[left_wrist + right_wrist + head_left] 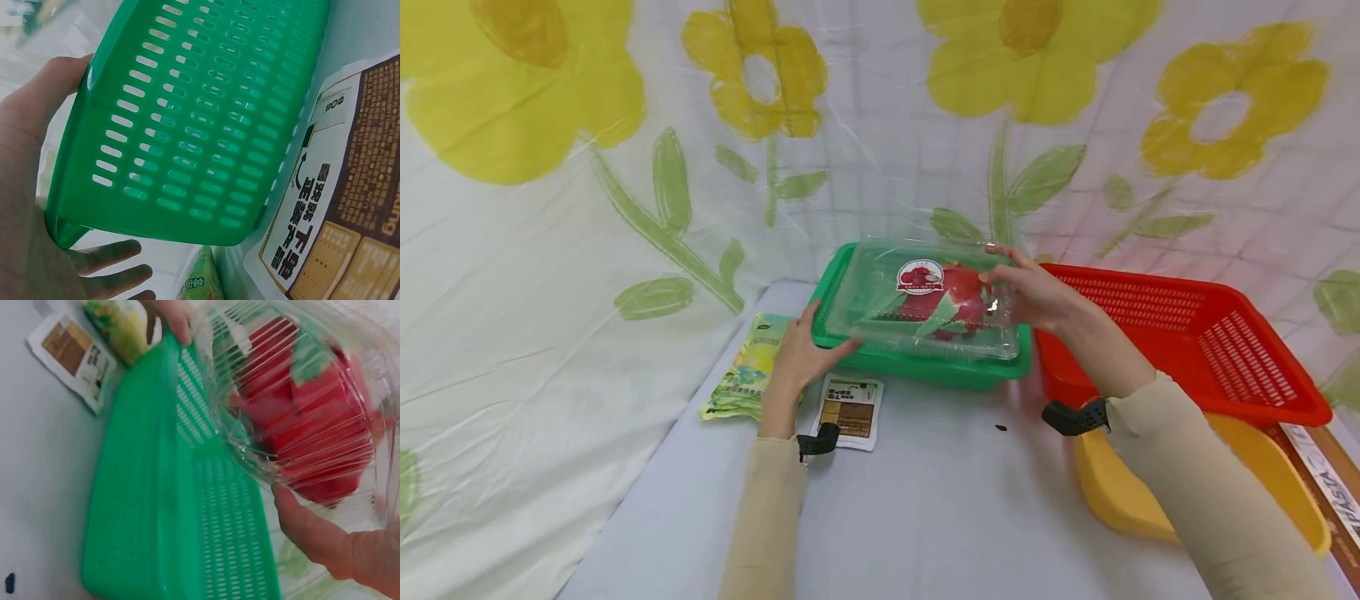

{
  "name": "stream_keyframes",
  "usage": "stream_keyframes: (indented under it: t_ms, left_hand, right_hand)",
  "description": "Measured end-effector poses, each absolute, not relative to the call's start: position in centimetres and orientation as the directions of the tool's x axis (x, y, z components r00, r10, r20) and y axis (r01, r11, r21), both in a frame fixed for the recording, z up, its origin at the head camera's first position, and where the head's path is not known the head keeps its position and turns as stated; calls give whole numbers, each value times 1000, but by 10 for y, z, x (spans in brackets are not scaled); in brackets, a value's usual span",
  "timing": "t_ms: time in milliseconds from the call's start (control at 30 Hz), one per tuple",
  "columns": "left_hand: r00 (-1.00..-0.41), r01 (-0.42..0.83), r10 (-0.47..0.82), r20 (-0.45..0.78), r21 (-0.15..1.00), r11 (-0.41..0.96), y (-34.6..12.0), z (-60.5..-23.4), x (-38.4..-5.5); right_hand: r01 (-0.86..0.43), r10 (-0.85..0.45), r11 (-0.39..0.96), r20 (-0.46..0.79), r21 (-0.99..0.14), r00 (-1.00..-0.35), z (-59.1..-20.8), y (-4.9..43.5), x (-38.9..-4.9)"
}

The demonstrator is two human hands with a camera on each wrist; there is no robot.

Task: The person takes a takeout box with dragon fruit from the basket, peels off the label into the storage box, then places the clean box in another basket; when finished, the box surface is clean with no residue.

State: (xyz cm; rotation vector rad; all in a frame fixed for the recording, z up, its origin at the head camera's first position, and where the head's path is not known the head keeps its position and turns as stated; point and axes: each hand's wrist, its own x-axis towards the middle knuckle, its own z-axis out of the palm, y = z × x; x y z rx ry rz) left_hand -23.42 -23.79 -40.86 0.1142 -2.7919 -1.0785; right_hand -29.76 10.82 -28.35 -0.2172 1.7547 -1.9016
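Observation:
My right hand (pixel 1037 292) grips the right end of a clear plastic fruit box (pixel 872 283), which is tilted over a green plastic basket (pixel 925 365). Red dragon fruit (pixel 967 283) with green scales shows through the box, and a round label (pixel 921 277) is stuck on top. In the right wrist view the thumb presses the edge of the box (pixel 250 459). At the basket's front left corner is my left hand (pixel 801 354), its thumb touching the rim and its other fingers stretched out past the corner in the left wrist view. The inside of the basket is partly hidden.
A yellow-green packet (pixel 741 375) and a white-and-brown packet (pixel 852 412) lie near the left hand. To the right stand a red basket (pixel 1165 312) and a yellow basin (pixel 1120 483). A small black bit (pixel 1001 427) lies on the table. A flowered curtain (pixel 865 167) hangs behind.

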Motion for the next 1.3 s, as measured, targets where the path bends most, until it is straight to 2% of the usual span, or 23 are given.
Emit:
stream_keyframes:
  t_ms: [167,333,833,1067,1300]
  left_hand:
    - [-986,-3,-111,122,658,753,-240,-408,-240]
    - [-988,-13,-113,109,662,749,-244,-408,-244]
    - [-988,-20,-119,97,690,723,-270,-405,-241]
    - [-988,-23,-119,94,683,730,-277,-405,-238]
    - [-988,-16,-115,102,680,733,-278,-406,-238]
  right_hand:
    - [207,-516,61,-208,-976,-831,-274,121,-273]
    - [172,-535,66,-180,-983,-826,-275,135,-244]
    - [68,-600,62,-91,-996,-795,-315,157,-163]
    - [142,-555,66,-155,-988,-817,-342,154,-133]
    - [234,-544,-23,-184,-972,-819,-373,150,-111]
